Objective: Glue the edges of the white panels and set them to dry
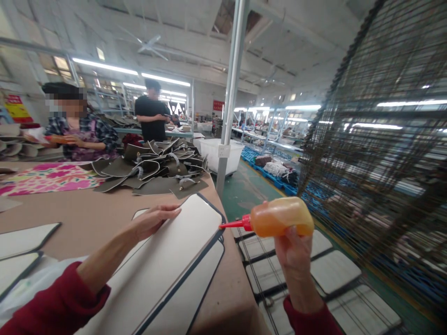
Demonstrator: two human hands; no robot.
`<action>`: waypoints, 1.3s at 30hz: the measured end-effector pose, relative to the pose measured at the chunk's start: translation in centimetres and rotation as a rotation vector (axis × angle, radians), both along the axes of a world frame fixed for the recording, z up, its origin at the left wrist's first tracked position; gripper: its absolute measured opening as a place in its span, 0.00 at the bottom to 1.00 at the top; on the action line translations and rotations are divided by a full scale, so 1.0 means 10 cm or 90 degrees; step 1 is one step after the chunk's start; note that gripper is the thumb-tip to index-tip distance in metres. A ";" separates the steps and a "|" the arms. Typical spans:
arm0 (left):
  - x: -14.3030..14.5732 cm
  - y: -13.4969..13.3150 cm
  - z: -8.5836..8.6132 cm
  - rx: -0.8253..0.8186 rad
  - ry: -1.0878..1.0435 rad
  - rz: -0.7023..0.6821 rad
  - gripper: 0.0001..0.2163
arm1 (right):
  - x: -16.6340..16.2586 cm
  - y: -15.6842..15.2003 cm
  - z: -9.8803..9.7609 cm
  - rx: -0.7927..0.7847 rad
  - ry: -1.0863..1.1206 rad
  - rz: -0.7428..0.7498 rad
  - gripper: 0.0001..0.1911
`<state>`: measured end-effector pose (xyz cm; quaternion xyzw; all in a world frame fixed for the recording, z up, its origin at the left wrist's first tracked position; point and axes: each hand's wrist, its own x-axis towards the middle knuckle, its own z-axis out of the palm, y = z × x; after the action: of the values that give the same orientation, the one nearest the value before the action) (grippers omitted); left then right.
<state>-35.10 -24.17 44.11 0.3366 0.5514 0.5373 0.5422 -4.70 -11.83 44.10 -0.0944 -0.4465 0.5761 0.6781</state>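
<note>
Left hand (153, 221) lies open, pressing the white panel (181, 246) onto the worktop (104, 209). Right hand (295, 253) grips the squeeze bottle (282, 217) (nozzle at the panel's dark edge). A steady, light squeeze seems best.

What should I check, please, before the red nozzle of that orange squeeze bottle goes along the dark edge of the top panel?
1. Hold by the left hand on the top panel: ok, it lies flat on the panel's far end.
2. Grip of the right hand on the squeeze bottle: ok, closed around its body from below.
3. Aim of the red nozzle: ok, the tip is at the panel's dark right edge; contact cannot tell.
4. Left fingers away from the nozzle: ok, they are apart from the tip.
5. Liquid left in the bottle: cannot tell.
</note>
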 end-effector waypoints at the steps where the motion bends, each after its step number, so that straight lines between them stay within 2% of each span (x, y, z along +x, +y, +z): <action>1: 0.00 0.00 -0.01 -0.002 0.001 0.012 0.19 | -0.01 0.01 -0.01 0.003 0.001 -0.011 0.30; 6: 0.03 0.01 -0.08 -0.006 -0.012 0.059 0.19 | -0.04 0.06 -0.05 0.001 0.030 -0.070 0.32; 12: 0.06 0.00 -0.12 0.007 -0.033 0.069 0.18 | -0.06 0.08 -0.08 -0.013 0.014 -0.065 0.33; 16: 0.09 -0.01 -0.14 0.022 -0.047 0.094 0.19 | -0.09 0.12 -0.07 -0.025 0.021 -0.086 0.31; 27: 0.05 -0.07 -0.32 0.028 -0.036 0.099 0.19 | -0.24 0.28 -0.13 -0.043 0.005 -0.077 0.24; 39: 0.02 -0.09 -0.40 0.029 -0.086 0.103 0.18 | -0.33 0.29 -0.19 -0.057 -0.007 -0.037 0.23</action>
<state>-34.94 -25.11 40.11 0.2659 0.5266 0.6132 0.5254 -7.97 -8.88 42.23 -0.1408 -0.4214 0.5750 0.6870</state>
